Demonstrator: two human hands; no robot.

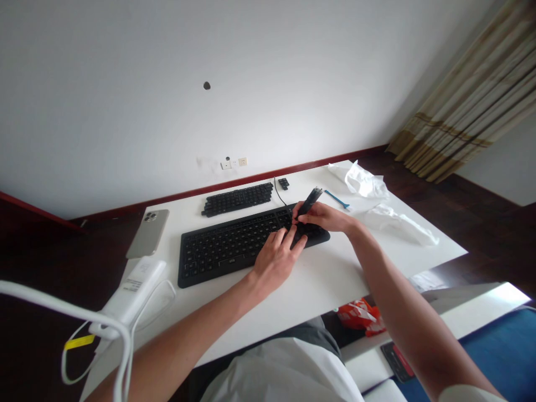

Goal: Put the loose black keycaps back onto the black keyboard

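White desk: right grip closed on black tool over keyboard; left grip open on it.

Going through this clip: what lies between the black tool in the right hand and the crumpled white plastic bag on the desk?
A slim blue tool lies there on the white desk, seen in the head view.

No legible text appears in this view. Legends on the keycaps of the keyboard, at 9 o'clock, are too small to read. At 7 o'clock, the label on the white adapter carries illegible fine print, and the yellow tag shows no readable marks. At 5 o'clock, the white markings on the orange bag cannot be made out.
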